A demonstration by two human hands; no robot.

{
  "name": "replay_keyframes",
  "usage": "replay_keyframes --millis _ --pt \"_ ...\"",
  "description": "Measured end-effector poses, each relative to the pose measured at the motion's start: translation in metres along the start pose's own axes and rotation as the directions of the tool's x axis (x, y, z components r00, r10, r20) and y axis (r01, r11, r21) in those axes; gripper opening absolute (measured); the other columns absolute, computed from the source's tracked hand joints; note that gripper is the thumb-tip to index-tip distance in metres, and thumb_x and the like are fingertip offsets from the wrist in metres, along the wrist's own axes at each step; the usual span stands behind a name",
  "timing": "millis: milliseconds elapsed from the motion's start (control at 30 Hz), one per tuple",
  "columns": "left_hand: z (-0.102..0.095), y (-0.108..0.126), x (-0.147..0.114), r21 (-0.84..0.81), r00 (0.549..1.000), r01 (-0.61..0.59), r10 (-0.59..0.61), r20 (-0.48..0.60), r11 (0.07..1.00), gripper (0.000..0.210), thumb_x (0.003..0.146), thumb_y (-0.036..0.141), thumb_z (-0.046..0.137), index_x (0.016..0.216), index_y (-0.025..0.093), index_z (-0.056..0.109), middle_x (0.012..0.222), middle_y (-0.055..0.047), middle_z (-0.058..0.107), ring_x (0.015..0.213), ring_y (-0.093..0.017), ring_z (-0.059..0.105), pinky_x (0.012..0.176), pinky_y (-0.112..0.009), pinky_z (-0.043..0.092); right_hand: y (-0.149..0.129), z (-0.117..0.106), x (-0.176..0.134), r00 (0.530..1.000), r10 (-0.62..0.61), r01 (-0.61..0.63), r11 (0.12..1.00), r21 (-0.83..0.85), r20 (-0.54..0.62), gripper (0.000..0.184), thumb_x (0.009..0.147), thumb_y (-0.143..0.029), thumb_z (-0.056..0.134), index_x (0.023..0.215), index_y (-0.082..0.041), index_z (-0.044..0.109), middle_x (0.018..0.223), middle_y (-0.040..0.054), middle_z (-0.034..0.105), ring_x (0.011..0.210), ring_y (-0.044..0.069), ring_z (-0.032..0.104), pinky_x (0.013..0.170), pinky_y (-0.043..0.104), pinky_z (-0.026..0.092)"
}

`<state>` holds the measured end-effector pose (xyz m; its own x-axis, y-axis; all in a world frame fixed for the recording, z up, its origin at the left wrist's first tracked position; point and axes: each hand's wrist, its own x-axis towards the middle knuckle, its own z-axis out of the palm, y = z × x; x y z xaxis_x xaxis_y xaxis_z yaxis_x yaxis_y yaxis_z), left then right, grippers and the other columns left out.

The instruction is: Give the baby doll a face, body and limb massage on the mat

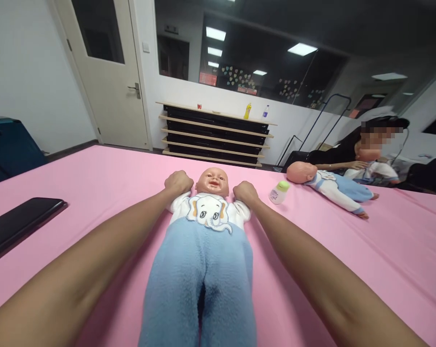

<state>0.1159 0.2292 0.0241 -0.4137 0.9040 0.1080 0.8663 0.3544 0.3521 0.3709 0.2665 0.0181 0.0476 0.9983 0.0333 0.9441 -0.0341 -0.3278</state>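
A baby doll [203, 250] lies on its back on the pink sheet [105, 188], head away from me. It wears a white and blue outfit with an elephant face on the chest. My left hand [179, 184] is closed around the end of the doll's arm on the left, beside its head. On the other side, my right hand [245, 193] is wrapped round the doll's other arm. Both doll arms are raised toward the head, and the doll's hands are hidden in my fists. A small white bottle with a green cap [279, 192] stands right of my right hand.
A second doll [333, 185] lies at the far right edge, near a person in black [343, 147] who holds another doll. A black phone-like slab [22, 224] rests at left. Beyond the table are stacked shelves [214, 130], a door [102, 72] and a blue suitcase [15, 144].
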Motion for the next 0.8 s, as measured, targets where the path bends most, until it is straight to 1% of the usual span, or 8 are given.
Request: replay_keyframes --millis 100,233,333,400,500,600,700,800 --pt "-0.019 -0.002 -0.016 -0.010 0.995 -0.035 0.034 -0.096 0.999 0.031 0.075 0.032 0.052 0.094 0.013 0.068 0.098 -0.020 0.069 0.090 -0.031 0.064 0.067 -0.034 0.046 0.001 -0.021 -0.021 0.998 -0.018 0.019 1.000 0.024 -0.067 0.020 0.077 -0.021 0.053 0.087 -0.010 0.066 0.087 0.0179 0.068 0.074 0.023 0.065 0.058 0.026 0.039" --pt "-0.061 -0.021 -0.044 0.001 0.971 -0.097 0.095 -0.218 0.995 0.031 0.082 0.035 0.041 0.089 0.017 0.065 0.094 -0.015 0.069 0.085 -0.028 0.063 0.064 -0.032 0.042 0.013 -0.062 -0.063 0.971 -0.067 0.076 0.997 0.032 -0.228 0.030 0.085 -0.028 0.044 0.103 -0.010 0.060 0.098 0.0164 0.066 0.086 0.025 0.062 0.064 0.028 0.038" --pt "-0.091 -0.044 -0.081 0.052 0.944 -0.172 0.180 -0.277 0.984 0.031 0.083 0.038 0.039 0.086 0.018 0.063 0.083 -0.012 0.068 0.077 -0.026 0.062 0.060 -0.031 0.039 0.034 -0.087 -0.109 0.933 -0.156 0.181 0.982 0.048 -0.323 0.033 0.089 -0.033 0.041 0.111 -0.013 0.056 0.093 0.0114 0.066 0.085 0.024 0.060 0.065 0.028 0.037" --pt "-0.103 -0.061 -0.115 0.082 0.927 -0.244 0.257 -0.274 0.966 0.032 0.083 0.041 0.041 0.093 0.018 0.061 0.078 -0.009 0.067 0.071 -0.025 0.062 0.058 -0.030 0.038 0.051 -0.093 -0.144 0.908 -0.255 0.293 0.954 0.068 -0.333 0.036 0.090 -0.037 0.041 0.118 -0.016 0.052 0.086 0.0069 0.065 0.080 0.021 0.059 0.065 0.027 0.037" --pt "-0.103 -0.086 -0.172 0.113 0.920 -0.332 0.348 -0.178 0.936 0.034 0.085 0.046 0.039 0.100 0.021 0.056 0.077 -0.006 0.066 0.067 -0.023 0.061 0.057 -0.030 0.036 0.077 -0.084 -0.195 0.899 -0.344 0.379 0.922 0.085 -0.271 0.041 0.092 -0.041 0.043 0.128 -0.021 0.046 0.086 0.0032 0.063 0.080 0.019 0.058 0.068 0.026 0.038" --pt "-0.089 -0.105 -0.221 0.172 0.912 -0.398 0.410 -0.034 0.901 0.032 0.089 0.048 0.033 0.090 0.021 0.051 0.078 -0.006 0.065 0.067 -0.023 0.061 0.057 -0.031 0.034 0.098 -0.062 -0.234 0.922 -0.348 0.360 0.932 0.046 -0.170 0.037 0.093 -0.042 0.041 0.125 -0.023 0.047 0.093 0.0042 0.060 0.079 0.018 0.058 0.067 0.025 0.037" --pt "-0.074 -0.114 -0.247 0.221 0.910 -0.414 0.406 0.082 0.883 0.031 0.091 0.045 0.027 0.092 0.020 0.046 0.079 -0.007 0.064 0.068 -0.025 0.062 0.056 -0.032 0.032 0.107 -0.041 -0.256 0.948 -0.310 0.306 0.950 -0.064 -0.074 0.037 0.096 -0.040 0.036 0.128 -0.023 0.042 0.101 0.0068 0.055 0.070 0.016 0.056 0.056 0.025 0.031" --pt "-0.068 -0.113 -0.254 0.243 0.926 -0.376 0.353 0.135 0.894 0.031 0.092 0.042 0.024 0.097 0.019 0.044 0.077 -0.008 0.064 0.067 -0.027 0.062 0.055 -0.033 0.032 0.105 -0.034 -0.263 0.962 -0.271 0.264 0.954 -0.146 -0.029 0.043 0.096 -0.035 0.034 0.137 -0.022 0.032 0.105 0.0090 0.053 0.062 0.015 0.052 0.050 0.025 0.025"
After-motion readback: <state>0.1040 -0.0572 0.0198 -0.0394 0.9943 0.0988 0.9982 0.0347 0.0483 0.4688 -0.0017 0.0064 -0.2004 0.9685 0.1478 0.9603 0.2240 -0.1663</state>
